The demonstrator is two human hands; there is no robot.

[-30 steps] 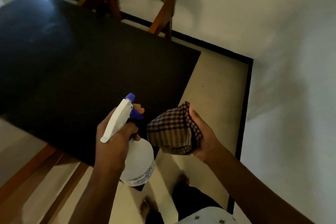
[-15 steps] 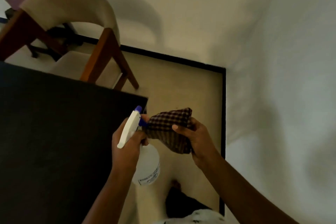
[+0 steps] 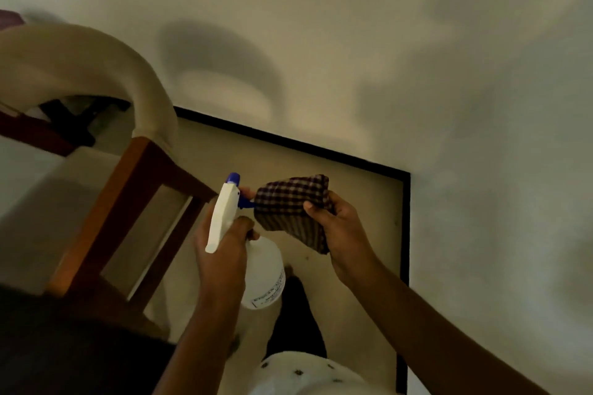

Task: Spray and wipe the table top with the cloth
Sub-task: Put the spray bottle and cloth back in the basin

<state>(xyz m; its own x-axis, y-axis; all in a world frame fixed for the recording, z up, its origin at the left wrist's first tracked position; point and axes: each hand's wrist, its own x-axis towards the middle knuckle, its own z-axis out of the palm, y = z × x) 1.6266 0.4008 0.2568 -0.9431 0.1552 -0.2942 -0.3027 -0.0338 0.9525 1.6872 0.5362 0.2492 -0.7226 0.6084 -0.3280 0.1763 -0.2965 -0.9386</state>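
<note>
Two grips at frame centre: left grip point(image 3: 224, 247) curls round the spray bottle point(image 3: 263, 272), right grip point(image 3: 343, 228) pinches the checked cloth point(image 3: 285, 205).

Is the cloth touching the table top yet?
Apart. Head view: the right hand holds the cloth over the floor, clear of the dark table top at lower left.

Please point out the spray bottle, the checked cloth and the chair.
White plastic spray bottle point(image 3: 263, 269): head view, round body.
Brown checked cloth point(image 3: 285, 205): head view, folded middle.
Cream-backed wooden chair point(image 3: 125, 196): head view, wooden post.
</note>
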